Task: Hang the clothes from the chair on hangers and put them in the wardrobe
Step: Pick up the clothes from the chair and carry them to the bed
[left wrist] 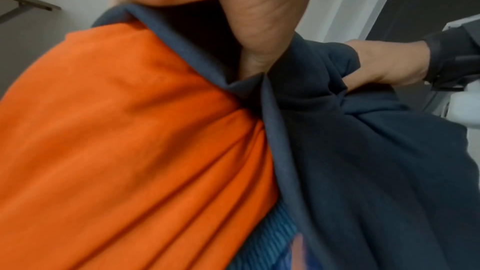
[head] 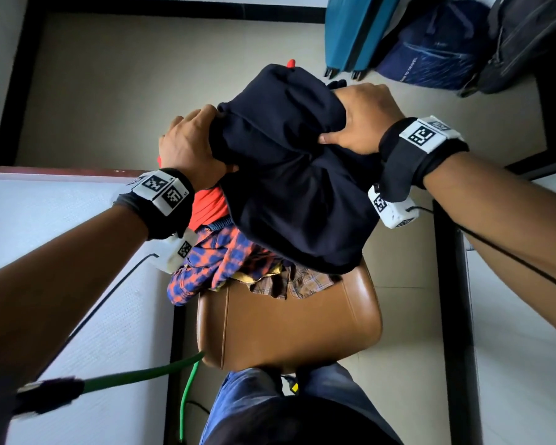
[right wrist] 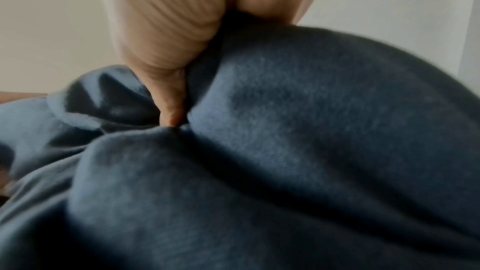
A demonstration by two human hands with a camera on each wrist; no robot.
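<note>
While both hands [head: 193, 146] bunch it, navy garment [head: 289, 187] sags creased

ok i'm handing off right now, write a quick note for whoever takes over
Left hand and right hand: each grips a bunched edge of the navy sweatshirt, held above the brown chair.
On the chair: orange garment, orange-and-blue checked shirt, brown checked garment.
Done: nothing hung that the views show.
Left: hanger each piece, put all in the wardrobe; neither in view.

navy garment [head: 289, 187], orange garment [head: 206, 203], tan chair [head: 289, 332]
</note>
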